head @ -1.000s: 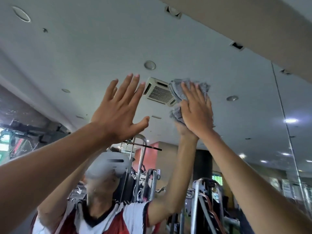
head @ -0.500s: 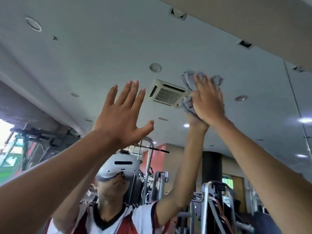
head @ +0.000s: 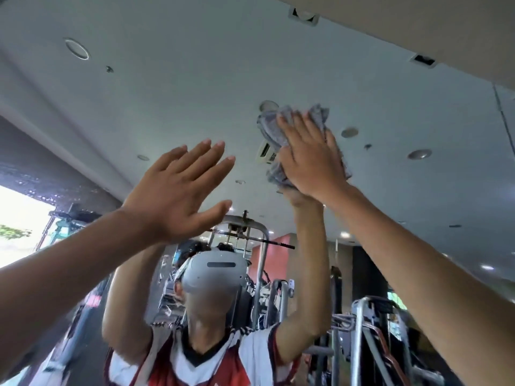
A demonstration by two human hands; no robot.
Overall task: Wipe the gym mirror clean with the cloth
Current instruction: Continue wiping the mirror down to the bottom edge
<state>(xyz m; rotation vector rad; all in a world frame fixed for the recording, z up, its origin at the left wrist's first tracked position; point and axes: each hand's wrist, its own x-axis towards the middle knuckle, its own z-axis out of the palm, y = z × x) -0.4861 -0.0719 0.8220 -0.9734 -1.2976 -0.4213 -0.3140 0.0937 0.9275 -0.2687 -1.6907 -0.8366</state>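
Now pressing the cloth [head: 268,130] high against the mirror [head: 172,87] with the right grip [head: 312,162], fingers [head: 296,129] straight, sliding it up and rightward of a second ago; keeping the left grip [head: 178,196] open; probably widening the wiped patch.

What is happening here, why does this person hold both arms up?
A person is wiping a gym mirror. The right hand presses a grey cloth flat against the glass, high up, with fingers straight. The left hand is open and raised beside it, holding nothing; whether it touches the glass is unclear. Gym machines show in the reflection.
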